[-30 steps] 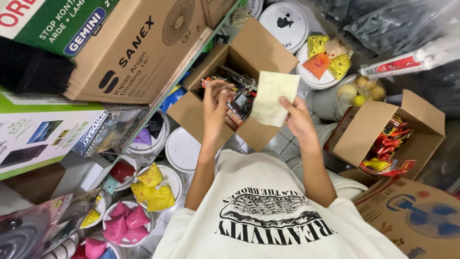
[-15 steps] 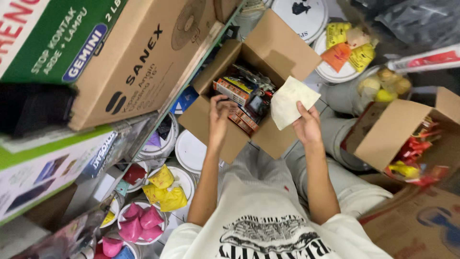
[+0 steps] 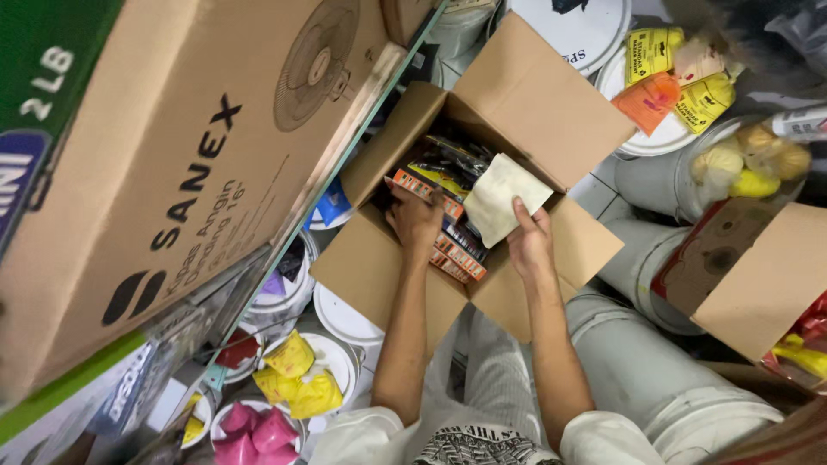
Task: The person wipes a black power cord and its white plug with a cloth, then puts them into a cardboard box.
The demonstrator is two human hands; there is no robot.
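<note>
Pale paper sheet (image 3: 508, 196), creased and slightly curled, was pinched at its lower edge between the thumb and fingers of the right hand (image 3: 530, 245), which held it lifted just above the open cardboard box (image 3: 543, 103), seemingly so the contents underneath stayed visible. The left hand (image 3: 416, 222) reached inside the same box with fingers curled down onto the orange-edged packets (image 3: 452, 254); whether it had actually closed around one could not be made out, since the fingertips were hidden among the goods. The packets lay stacked on their sides against the near wall, with darker wrapped items deeper in. All four flaps were folded outward, leaving the opening free for both forearms. The box rested on the person's lap, near the white bucket lids (image 3: 345, 314) to its left. A large fan carton (image 3: 215, 172) leaned overhead on the left, and a second open box (image 3: 758, 275) sat well apart on the right.
</note>
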